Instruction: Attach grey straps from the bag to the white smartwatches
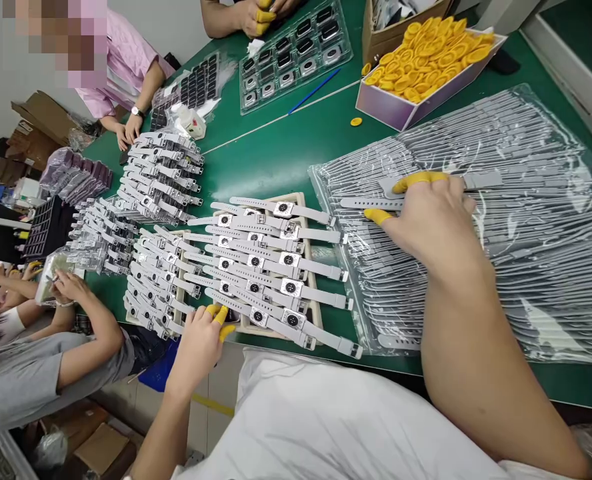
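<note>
My right hand (439, 217), with yellow finger cots on thumb and fingers, pinches a light grey watch strap (369, 204) above a plastic-covered spread of straps (526, 260). Another strap piece (483, 180) shows beyond its knuckles. My left hand (199, 343), also in yellow cots, is curled at the near edge of a cream tray (312, 263). A dark piece (233, 316) lies by its fingertips; what they grip, if anything, is hidden. Across the tray lie several watches (291, 260) with grey straps, their backs facing up.
More strapped watches (159, 287) are stacked to the left. A box of yellow finger cots (426, 60) stands at the back right. Beyond a blue pen (314, 91) is a clear tray of watch cases (291, 57). Other people's hands (131, 127) work around the green table (271, 150).
</note>
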Action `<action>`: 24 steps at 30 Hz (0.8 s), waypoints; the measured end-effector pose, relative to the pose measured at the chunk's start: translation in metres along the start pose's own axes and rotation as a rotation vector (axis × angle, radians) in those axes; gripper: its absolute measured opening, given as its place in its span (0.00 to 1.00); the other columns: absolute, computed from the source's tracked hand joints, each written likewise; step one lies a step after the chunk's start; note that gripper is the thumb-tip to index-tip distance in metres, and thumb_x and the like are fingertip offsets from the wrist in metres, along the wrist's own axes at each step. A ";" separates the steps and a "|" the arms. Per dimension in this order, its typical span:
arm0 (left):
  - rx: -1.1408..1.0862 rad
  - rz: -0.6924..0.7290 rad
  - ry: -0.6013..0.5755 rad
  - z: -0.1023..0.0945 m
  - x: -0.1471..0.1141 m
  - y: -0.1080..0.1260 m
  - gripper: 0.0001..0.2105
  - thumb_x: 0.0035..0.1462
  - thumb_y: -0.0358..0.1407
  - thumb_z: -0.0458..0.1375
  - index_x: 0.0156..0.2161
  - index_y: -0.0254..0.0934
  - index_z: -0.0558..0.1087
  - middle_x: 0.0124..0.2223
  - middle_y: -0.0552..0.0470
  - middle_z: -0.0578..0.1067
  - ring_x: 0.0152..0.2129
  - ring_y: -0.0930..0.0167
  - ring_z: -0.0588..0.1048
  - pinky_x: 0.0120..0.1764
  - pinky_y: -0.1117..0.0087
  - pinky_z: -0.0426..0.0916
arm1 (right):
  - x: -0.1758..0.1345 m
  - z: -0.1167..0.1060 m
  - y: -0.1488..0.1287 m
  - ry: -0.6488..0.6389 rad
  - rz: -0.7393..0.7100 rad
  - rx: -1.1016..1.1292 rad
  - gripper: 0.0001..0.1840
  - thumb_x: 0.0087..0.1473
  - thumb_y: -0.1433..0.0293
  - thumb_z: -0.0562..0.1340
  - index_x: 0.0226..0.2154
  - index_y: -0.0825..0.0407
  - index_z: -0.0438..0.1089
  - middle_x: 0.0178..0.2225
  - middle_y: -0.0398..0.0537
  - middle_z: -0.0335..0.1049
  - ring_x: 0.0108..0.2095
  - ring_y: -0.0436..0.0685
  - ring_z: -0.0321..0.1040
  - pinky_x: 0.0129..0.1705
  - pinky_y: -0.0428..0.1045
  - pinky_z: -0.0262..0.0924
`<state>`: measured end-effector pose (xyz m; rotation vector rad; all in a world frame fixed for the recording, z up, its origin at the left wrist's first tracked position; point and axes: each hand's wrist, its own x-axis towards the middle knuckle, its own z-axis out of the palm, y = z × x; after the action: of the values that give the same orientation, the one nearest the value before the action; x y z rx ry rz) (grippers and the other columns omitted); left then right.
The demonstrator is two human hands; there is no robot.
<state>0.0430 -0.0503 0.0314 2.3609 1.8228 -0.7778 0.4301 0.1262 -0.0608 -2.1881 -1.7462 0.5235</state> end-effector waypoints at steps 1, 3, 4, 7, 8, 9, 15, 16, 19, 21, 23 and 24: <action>-0.001 -0.002 -0.015 -0.001 0.002 0.000 0.11 0.60 0.25 0.55 0.43 0.36 0.77 0.49 0.41 0.77 0.46 0.56 0.73 0.48 0.54 0.70 | 0.000 0.001 0.001 0.003 -0.005 0.019 0.25 0.62 0.62 0.66 0.55 0.61 0.67 0.57 0.71 0.64 0.63 0.75 0.51 0.61 0.69 0.52; -0.009 0.011 -0.019 -0.003 0.006 0.000 0.10 0.61 0.26 0.55 0.43 0.36 0.78 0.46 0.41 0.77 0.46 0.56 0.73 0.47 0.54 0.71 | 0.001 0.003 0.002 0.012 -0.018 0.054 0.24 0.61 0.62 0.67 0.55 0.59 0.67 0.58 0.71 0.62 0.64 0.75 0.49 0.61 0.69 0.52; -0.009 0.023 -0.008 -0.004 0.007 0.001 0.09 0.62 0.28 0.55 0.43 0.36 0.78 0.45 0.41 0.76 0.45 0.55 0.73 0.46 0.54 0.71 | 0.002 0.004 0.003 0.018 -0.026 0.068 0.24 0.61 0.63 0.67 0.55 0.58 0.66 0.59 0.71 0.61 0.64 0.75 0.48 0.61 0.68 0.52; 0.014 0.054 0.045 -0.002 0.010 0.003 0.07 0.64 0.33 0.55 0.37 0.37 0.76 0.41 0.41 0.75 0.42 0.56 0.73 0.44 0.54 0.71 | 0.003 0.005 0.006 0.040 -0.052 0.100 0.26 0.58 0.67 0.68 0.56 0.57 0.66 0.60 0.70 0.59 0.63 0.73 0.47 0.62 0.65 0.52; 0.025 0.051 0.062 0.000 0.010 0.004 0.07 0.64 0.34 0.56 0.35 0.38 0.75 0.40 0.42 0.75 0.41 0.56 0.73 0.43 0.54 0.72 | 0.003 0.006 0.006 0.046 -0.057 0.106 0.26 0.57 0.69 0.68 0.56 0.57 0.66 0.59 0.69 0.59 0.62 0.72 0.48 0.61 0.65 0.52; 0.032 0.044 0.075 0.003 0.011 0.005 0.07 0.63 0.33 0.56 0.34 0.38 0.74 0.38 0.43 0.75 0.40 0.57 0.73 0.42 0.55 0.72 | 0.004 0.006 0.007 0.050 -0.057 0.111 0.26 0.57 0.70 0.68 0.56 0.57 0.66 0.58 0.69 0.59 0.61 0.72 0.48 0.61 0.64 0.52; -0.085 0.054 0.103 0.016 0.007 -0.015 0.09 0.58 0.24 0.54 0.36 0.40 0.72 0.41 0.46 0.77 0.42 0.59 0.75 0.45 0.59 0.74 | 0.007 0.004 0.011 0.080 -0.097 0.106 0.19 0.57 0.73 0.63 0.52 0.59 0.71 0.54 0.68 0.63 0.58 0.72 0.52 0.58 0.64 0.54; -0.131 0.064 0.106 0.014 0.006 -0.021 0.10 0.57 0.23 0.53 0.37 0.40 0.72 0.42 0.46 0.77 0.42 0.60 0.76 0.45 0.60 0.74 | 0.008 0.004 0.011 0.101 -0.114 0.103 0.18 0.58 0.73 0.62 0.51 0.59 0.72 0.52 0.68 0.65 0.56 0.71 0.53 0.57 0.63 0.55; -0.258 0.057 0.165 0.001 0.002 -0.038 0.13 0.58 0.25 0.51 0.44 0.40 0.74 0.43 0.46 0.78 0.40 0.62 0.78 0.42 0.64 0.75 | 0.008 0.006 0.010 0.154 -0.138 0.125 0.13 0.61 0.71 0.59 0.46 0.57 0.74 0.48 0.65 0.68 0.52 0.70 0.57 0.53 0.64 0.57; -0.330 0.034 0.238 -0.014 0.004 -0.043 0.15 0.61 0.28 0.51 0.50 0.40 0.73 0.44 0.46 0.79 0.38 0.63 0.79 0.39 0.66 0.75 | 0.009 0.007 0.007 0.211 -0.133 0.178 0.10 0.60 0.69 0.60 0.42 0.54 0.74 0.46 0.62 0.70 0.52 0.70 0.59 0.52 0.66 0.58; -0.414 0.016 0.319 -0.034 0.010 -0.038 0.15 0.64 0.31 0.51 0.54 0.40 0.72 0.43 0.47 0.80 0.36 0.64 0.80 0.37 0.67 0.74 | 0.008 0.006 0.003 0.304 -0.138 0.266 0.07 0.59 0.67 0.63 0.40 0.51 0.74 0.46 0.59 0.70 0.53 0.71 0.62 0.54 0.68 0.58; -0.465 0.017 0.364 -0.045 0.016 -0.033 0.15 0.65 0.32 0.52 0.55 0.40 0.71 0.42 0.48 0.80 0.35 0.65 0.80 0.36 0.67 0.74 | 0.008 0.004 0.000 0.354 -0.151 0.328 0.07 0.59 0.65 0.64 0.39 0.50 0.73 0.46 0.57 0.71 0.53 0.71 0.63 0.55 0.68 0.59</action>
<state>0.0310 -0.0112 0.0721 2.2941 1.8388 0.0939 0.4296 0.1341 -0.0654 -1.7802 -1.5004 0.3327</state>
